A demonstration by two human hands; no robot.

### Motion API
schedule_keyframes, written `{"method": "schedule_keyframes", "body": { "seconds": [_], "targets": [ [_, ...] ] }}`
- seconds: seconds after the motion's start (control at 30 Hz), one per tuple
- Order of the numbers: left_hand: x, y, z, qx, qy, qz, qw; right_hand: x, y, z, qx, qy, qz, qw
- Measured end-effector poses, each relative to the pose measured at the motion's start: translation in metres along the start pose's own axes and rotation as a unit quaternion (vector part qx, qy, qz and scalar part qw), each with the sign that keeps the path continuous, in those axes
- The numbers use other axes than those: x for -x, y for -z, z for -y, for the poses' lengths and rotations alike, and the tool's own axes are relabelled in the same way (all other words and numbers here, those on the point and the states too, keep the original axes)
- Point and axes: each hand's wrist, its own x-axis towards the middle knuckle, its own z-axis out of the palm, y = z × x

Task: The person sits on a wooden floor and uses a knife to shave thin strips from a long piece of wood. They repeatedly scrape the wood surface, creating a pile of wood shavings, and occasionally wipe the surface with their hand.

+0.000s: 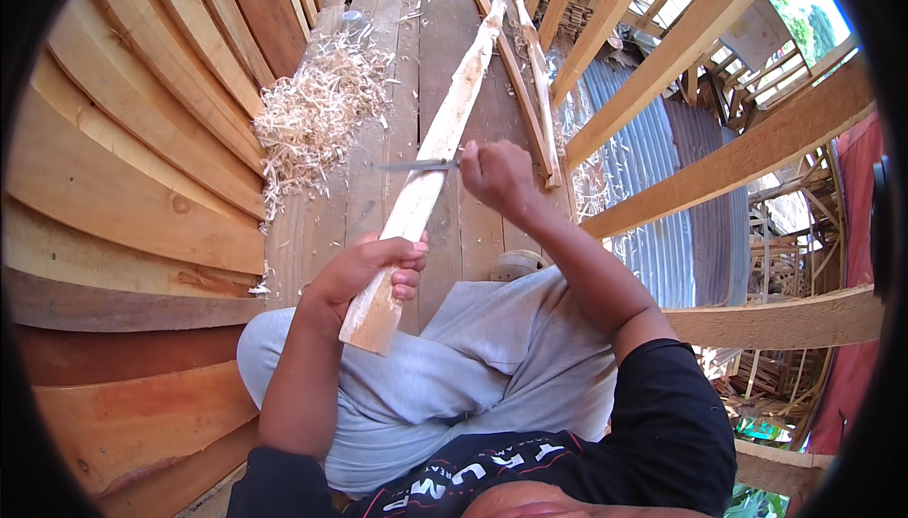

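A long pale wooden piece (453, 121) slants away from my lap, its squared near end over my leg and its narrow, darker-marked far end over the floorboards. My left hand (364, 274) is wrapped around it near the close end. In my right hand (497, 175), closed in a fist, is a knife; its thin grey blade (416, 166) crosses the wood at about mid-length and juts out to the left. The knife's handle is hidden inside my fingers.
Curled wood shavings (326, 106) are heaped on the plank floor (386, 158) at the left. Upright boards (151, 201) line the left side. Two wooden strips (534, 83) lie to the right, beside slanting rails (653, 83) with corrugated metal sheets (643, 177) beyond.
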Motion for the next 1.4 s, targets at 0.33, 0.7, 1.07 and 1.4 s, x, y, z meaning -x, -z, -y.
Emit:
{"method": "schedule_keyframes", "body": {
  "seconds": [0.33, 0.7, 1.07, 1.4],
  "targets": [
    [0.001, 0.005, -0.007, 0.004, 0.010, -0.005, 1.000, -0.010, -0.005, -0.015, -0.011, -0.011, -0.016, 1.000],
    [0.008, 0.005, -0.010, -0.001, 0.008, -0.009, 1.000, 0.015, -0.008, 0.009, -0.021, 0.079, 0.047, 0.996],
    [0.002, 0.003, 0.001, -0.004, 0.021, -0.003, 1.000, -0.026, -0.024, -0.046, -0.006, -0.058, -0.008, 0.998],
    [0.007, 0.009, -0.008, 0.019, 0.018, -0.001, 1.000, -0.008, -0.022, -0.017, -0.035, 0.032, 0.042, 0.998]
  ]
}}
